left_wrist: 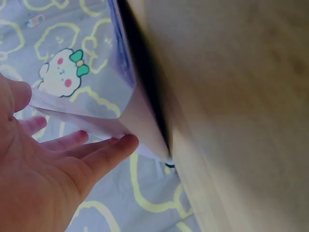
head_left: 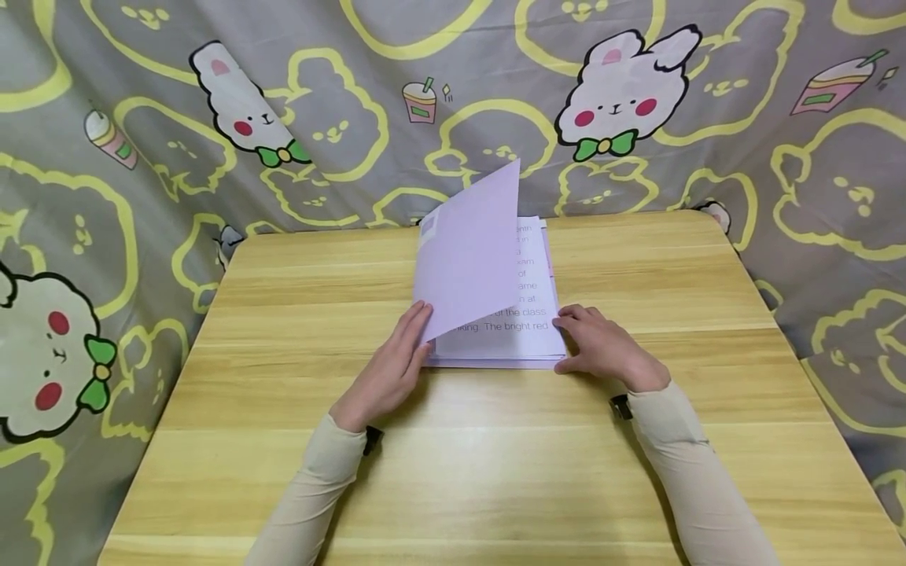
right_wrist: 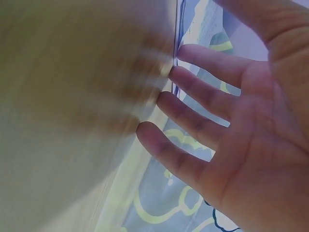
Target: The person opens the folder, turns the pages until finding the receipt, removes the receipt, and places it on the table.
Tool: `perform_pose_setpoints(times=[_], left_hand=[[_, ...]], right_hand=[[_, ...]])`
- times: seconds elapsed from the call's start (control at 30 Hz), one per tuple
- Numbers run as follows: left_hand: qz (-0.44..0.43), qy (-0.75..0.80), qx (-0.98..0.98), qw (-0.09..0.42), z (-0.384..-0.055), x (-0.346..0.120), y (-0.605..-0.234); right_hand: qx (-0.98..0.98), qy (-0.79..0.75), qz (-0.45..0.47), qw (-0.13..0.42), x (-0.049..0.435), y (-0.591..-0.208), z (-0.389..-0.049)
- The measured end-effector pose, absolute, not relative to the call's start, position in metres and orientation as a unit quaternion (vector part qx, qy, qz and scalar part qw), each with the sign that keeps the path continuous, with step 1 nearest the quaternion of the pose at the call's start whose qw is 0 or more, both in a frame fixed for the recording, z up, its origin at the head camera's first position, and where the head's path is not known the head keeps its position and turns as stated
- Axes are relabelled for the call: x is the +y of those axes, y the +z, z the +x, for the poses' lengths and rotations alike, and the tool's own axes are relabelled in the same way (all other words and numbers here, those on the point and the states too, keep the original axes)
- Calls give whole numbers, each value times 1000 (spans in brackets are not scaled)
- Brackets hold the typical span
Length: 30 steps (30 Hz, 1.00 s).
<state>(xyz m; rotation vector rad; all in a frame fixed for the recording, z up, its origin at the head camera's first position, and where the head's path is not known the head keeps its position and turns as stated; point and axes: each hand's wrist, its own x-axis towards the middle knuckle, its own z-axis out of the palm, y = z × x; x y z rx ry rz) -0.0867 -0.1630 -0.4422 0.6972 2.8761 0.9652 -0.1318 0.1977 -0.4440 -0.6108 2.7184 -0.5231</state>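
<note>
A booklet with a lilac cover (head_left: 467, 259) lies on the table, its front cover raised at a slant. Under the cover shows a white page (head_left: 531, 314) with large printed text, partly hidden. At the lower left corner, by the spine, my left hand (head_left: 388, 365) touches the booklet with extended fingers. The left wrist view shows those fingers (left_wrist: 104, 159) nearly straight against the cover's outer side. Along the right edge, my right hand (head_left: 609, 346) has its fingertips at the pages and its thumb by the lower right corner. Its fingers (right_wrist: 193, 118) are spread in the right wrist view.
The wooden table (head_left: 481, 472) has rounded far corners. Directly behind it hangs a grey curtain (head_left: 488, 79) with cartoon rabbits and yellow outlines, which also runs down both sides. A dark strap piece (head_left: 620, 406) sits at the right wrist.
</note>
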Motion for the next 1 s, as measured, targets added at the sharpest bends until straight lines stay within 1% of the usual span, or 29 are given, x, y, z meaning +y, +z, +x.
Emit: perform_pose_setpoints(times=[0.23,0.7,0.83,1.0], left_hand=[[204,323,924,16,-82,-166,-435],[149,434,888,6,-75,-166,-439],[137,468,873,-10,-76,-166,-439],[148,487,859,-50,-80,-168,-433]], right_hand=[[946,-180,-221,157,199,-443,-132],[946,-183,-216,157,206,-441,-135],[947,-178,-213,159,205,-440,-134],[949,-173,-213,158,204,-439,-134]])
